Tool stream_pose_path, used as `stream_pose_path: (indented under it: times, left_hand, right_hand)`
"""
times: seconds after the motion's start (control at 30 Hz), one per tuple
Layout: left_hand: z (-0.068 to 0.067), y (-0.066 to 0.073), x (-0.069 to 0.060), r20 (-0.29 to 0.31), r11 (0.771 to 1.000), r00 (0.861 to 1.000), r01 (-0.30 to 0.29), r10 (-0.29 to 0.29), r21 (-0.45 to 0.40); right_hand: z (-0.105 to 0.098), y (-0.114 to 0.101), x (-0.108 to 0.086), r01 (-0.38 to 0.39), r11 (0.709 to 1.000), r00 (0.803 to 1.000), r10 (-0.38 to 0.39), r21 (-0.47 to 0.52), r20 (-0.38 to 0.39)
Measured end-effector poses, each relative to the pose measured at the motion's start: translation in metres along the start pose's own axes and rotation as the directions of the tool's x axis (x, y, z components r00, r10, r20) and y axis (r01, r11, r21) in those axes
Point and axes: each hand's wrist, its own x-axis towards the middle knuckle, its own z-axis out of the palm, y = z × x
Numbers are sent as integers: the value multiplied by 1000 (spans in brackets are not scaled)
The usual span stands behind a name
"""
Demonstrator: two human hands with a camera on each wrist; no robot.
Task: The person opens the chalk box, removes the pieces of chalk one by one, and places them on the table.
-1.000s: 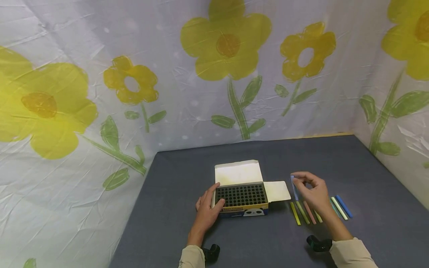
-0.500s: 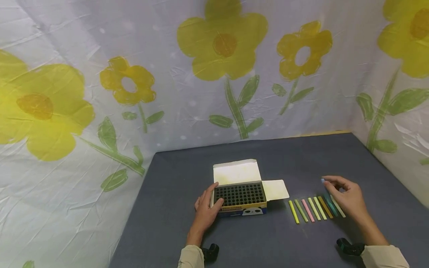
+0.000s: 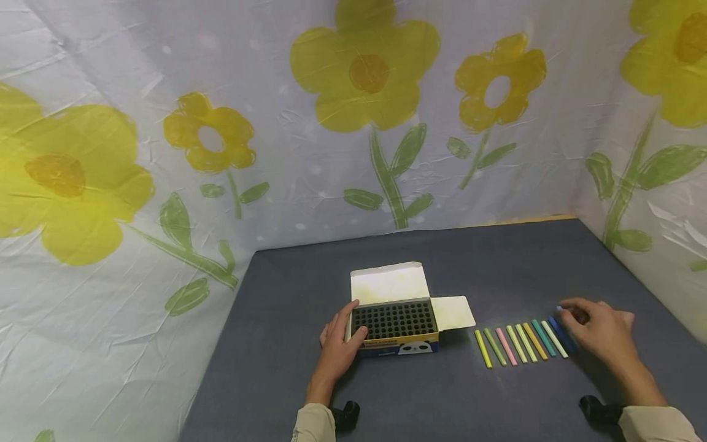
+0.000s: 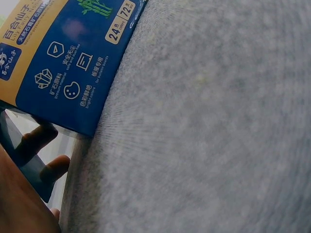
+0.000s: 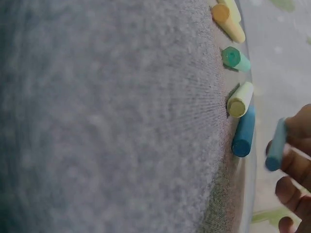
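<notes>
My left hand (image 3: 338, 351) grips the left end of an open chalk box (image 3: 381, 350), thumb at the front edge and index finger near the back corner. The box holds a black insert with rows of round holes. In the left wrist view the blue side of the box (image 4: 73, 77) shows, fingertips close to its end. My right hand (image 3: 599, 325) pinches a light blue chalk stick (image 5: 277, 145) between thumb and fingers, raised above the table. Beside it a dark blue chalk stick (image 3: 561, 334) ends a row of several sticks, starting with a yellow chalk stick (image 3: 483, 348).
The box's white lid (image 3: 389, 283) stands folded back, and a side flap (image 3: 453, 313) sticks out to the right towards the row. A dark cloth (image 3: 298, 288) covers the table. A flower-printed curtain (image 3: 287, 166) hangs behind. Black wrist devices (image 3: 347, 416) sit at both wrists.
My right hand has carried the light blue chalk stick rightward over the row, past the white and dark blue sticks. My left hand has stayed on the box.
</notes>
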Motion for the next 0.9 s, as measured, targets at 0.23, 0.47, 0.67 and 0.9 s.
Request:
stream_pose_path:
  times: [0.23,0.47,0.67,0.9]
  left_hand:
    - [2,2,0,2,1000,1000,12,-12,8]
    - [3,1,2,9,1000,1000,10,-11,23]
    - [5,2,3,17,1000,1000,3,-3,28]
    - [2,2,-2,14,999,999,-29,29,15]
  right_hand:
    - [-1,5,2,-28,991,988,47,-130,149]
    - [-6,4,5,-79,976,955,132,-201,266]
    - [-8,1,5,-110,974,965,152,-197,214]
    - [-10,-25,5,-107,993,993,109,-45,40]
